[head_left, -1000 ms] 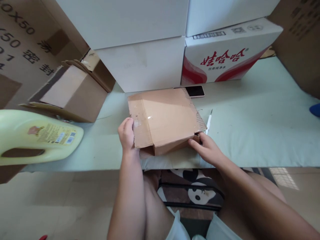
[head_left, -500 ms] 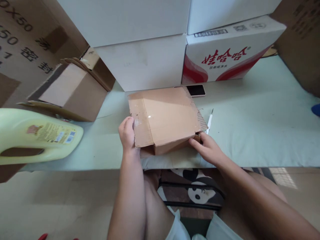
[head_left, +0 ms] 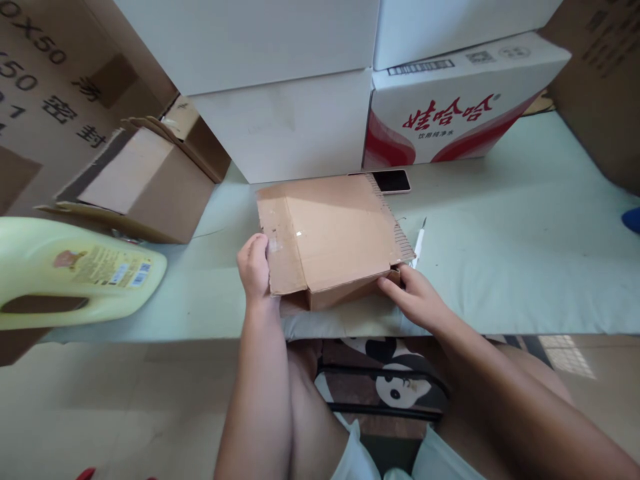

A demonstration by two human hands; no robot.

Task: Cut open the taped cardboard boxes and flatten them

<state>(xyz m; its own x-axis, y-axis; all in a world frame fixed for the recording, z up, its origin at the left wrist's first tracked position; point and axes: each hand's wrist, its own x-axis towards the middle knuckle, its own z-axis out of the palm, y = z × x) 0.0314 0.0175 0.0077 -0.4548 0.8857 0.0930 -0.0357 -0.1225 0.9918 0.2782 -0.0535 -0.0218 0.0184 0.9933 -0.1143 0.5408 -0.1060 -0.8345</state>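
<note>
A small brown cardboard box (head_left: 330,233) with old tape on its lid lies near the front edge of a pale green padded surface (head_left: 500,267). My left hand (head_left: 255,270) is closed round the box's left edge, thumb on top. My right hand (head_left: 413,297) grips the box's front right corner with its fingers pressed against the side. A thin white knife or pen (head_left: 418,241) lies just right of the box. A dark phone (head_left: 393,181) lies behind it.
White cartons (head_left: 285,127) and a red-and-white printed carton (head_left: 450,107) are stacked behind. An open brown box (head_left: 145,183) lies at the left, with a pale yellow jug (head_left: 75,273) in front of it. Large brown cartons stand at both sides.
</note>
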